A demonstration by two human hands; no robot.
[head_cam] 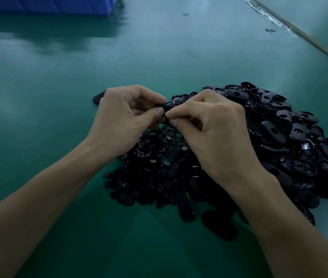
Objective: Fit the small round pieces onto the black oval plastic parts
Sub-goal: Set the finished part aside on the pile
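Observation:
My left hand (125,119) and my right hand (211,125) meet above the green table, both pinching one black oval part (166,107) between thumbs and fingertips. Most of that part is hidden by my fingers, and I cannot tell whether a round piece sits in it. Below the hands lies a heap of small black round pieces (151,169). A big pile of black oval parts (291,137) spreads to the right.
A lone oval part (98,98) lies just behind my left hand. A few oval parts (185,205) lie near the front of the heap. A blue bin (47,5) stands at the far left. The table's edge strip (299,33) runs diagonally at the far right.

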